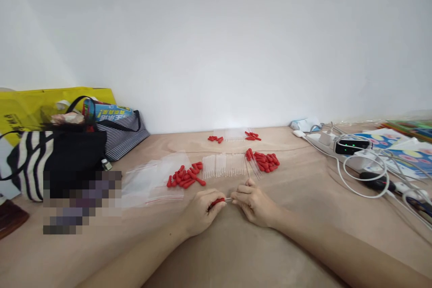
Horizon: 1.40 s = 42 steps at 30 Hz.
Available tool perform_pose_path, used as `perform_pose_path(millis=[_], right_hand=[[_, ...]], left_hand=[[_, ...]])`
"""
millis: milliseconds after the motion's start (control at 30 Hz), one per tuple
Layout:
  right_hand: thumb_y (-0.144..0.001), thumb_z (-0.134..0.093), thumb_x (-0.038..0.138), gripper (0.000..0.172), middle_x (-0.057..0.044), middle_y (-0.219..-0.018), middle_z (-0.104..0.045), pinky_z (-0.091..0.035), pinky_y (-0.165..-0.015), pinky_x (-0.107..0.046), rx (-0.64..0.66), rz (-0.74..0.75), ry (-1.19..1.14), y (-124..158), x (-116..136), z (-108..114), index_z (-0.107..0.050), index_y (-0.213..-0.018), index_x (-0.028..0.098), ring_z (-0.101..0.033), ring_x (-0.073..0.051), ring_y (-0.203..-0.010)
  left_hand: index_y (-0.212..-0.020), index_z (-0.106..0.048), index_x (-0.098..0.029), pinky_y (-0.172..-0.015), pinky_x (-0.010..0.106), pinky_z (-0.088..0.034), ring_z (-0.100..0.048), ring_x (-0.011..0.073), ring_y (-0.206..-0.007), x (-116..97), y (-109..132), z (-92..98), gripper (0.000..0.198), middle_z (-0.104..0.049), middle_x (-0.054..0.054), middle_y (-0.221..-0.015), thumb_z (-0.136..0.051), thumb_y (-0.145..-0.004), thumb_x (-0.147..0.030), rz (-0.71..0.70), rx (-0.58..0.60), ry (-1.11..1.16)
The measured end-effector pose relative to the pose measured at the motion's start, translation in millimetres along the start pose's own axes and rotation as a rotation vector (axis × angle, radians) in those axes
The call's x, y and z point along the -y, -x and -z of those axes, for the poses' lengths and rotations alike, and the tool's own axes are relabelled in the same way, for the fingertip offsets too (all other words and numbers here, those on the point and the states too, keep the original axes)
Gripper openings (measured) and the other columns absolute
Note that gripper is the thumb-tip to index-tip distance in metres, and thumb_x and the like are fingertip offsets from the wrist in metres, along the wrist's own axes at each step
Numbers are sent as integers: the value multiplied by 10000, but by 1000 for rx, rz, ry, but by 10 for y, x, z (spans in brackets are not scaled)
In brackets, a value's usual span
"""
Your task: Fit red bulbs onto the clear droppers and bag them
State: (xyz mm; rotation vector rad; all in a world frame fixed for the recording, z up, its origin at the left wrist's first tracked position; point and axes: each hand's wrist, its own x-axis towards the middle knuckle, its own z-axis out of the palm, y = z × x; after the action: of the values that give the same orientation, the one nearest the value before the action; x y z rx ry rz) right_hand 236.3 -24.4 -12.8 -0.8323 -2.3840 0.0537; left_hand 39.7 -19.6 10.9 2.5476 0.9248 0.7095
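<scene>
My left hand is closed around a red handle-like piece, most of it hidden by the fingers. From its end a thin pale rod runs across to my right hand, whose fingers pinch the other end. Just beyond the hands lies a row of thin pale rods, side by side. To its left is a pile of red handle-like pieces; a second red pile sits to its right.
Clear plastic bags lie on the left. Farther back are a smaller row of rods and small red pieces. Bags crowd the left side. A power strip with white cables and printed sheets occupy the right.
</scene>
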Motion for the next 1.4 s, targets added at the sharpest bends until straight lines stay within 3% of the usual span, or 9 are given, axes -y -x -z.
perform_pose_path(millis=[267,367,467,600,700,833,1033,1267,1400], right_hand=[[-872,-382,209,217,-35,-759,-572,-241,-656,-286,15,-42,105,-8,53,67,-596,-896,181,-460,-138,-725],[-851,-414,215,206,-37,-750,-581,-220,-649,-303,-34,-71,210,18,48,80,-619,-856,195,-451,-150,-726],[-842,-405,213,223,-43,-750,-596,-221,-666,-308,-131,-271,275,26,-57,122,-626,-851,192,-467,-155,-732],[-825,-394,250,245,-48,-832,-630,-235,-701,-304,-287,-692,323,-60,-333,228,-595,-952,191,-518,-173,-804],[-806,-397,255,246,-31,-823,-642,-242,-721,-308,-267,-917,312,-169,-513,264,-568,-975,206,-549,-174,-787],[-796,-398,255,224,-35,-821,-648,-241,-740,-327,-188,-1054,337,-278,-617,216,-560,-942,202,-564,-193,-796],[-774,-416,241,198,-57,-846,-648,-238,-740,-346,-113,-1074,392,-303,-660,180,-579,-876,190,-557,-210,-832],[-776,-433,316,222,-64,-881,-647,-242,-759,-366,-125,-913,443,-273,-606,157,-621,-761,199,-543,-211,-847],[-760,-442,313,245,-90,-829,-650,-248,-750,-390,-45,-857,487,-290,-548,129,-637,-696,179,-545,-236,-830]], left_hand=[[-816,-616,-179,-668,230,-419,-550,127,-703,28,6,37,168,-615,14,-779,-451,-833,-209,79,-34,61],[-1003,-575,-197,-667,248,-440,-544,137,-725,76,32,34,222,-596,26,-853,-496,-797,-223,147,-107,67],[-1110,-491,-183,-615,250,-451,-518,127,-664,143,52,31,352,-552,27,-845,-520,-760,-221,270,-168,59],[-971,-550,-181,-629,256,-438,-521,141,-713,174,52,40,222,-547,29,-845,-519,-754,-213,263,-104,-1],[-921,-580,-183,-659,273,-433,-529,153,-739,148,45,51,175,-562,38,-858,-518,-764,-227,247,-63,-39],[-873,-600,-176,-660,269,-431,-533,154,-739,112,40,65,144,-568,41,-850,-513,-767,-218,248,-50,-44],[-858,-609,-175,-655,264,-420,-526,150,-726,92,35,82,143,-567,40,-844,-501,-771,-212,244,-38,-52],[-866,-608,-177,-637,260,-412,-515,144,-696,106,42,65,154,-563,36,-829,-498,-770,-227,236,-46,-42],[-869,-606,-174,-644,265,-413,-520,147,-704,103,43,66,151,-562,40,-841,-499,-770,-212,230,-47,-36]])
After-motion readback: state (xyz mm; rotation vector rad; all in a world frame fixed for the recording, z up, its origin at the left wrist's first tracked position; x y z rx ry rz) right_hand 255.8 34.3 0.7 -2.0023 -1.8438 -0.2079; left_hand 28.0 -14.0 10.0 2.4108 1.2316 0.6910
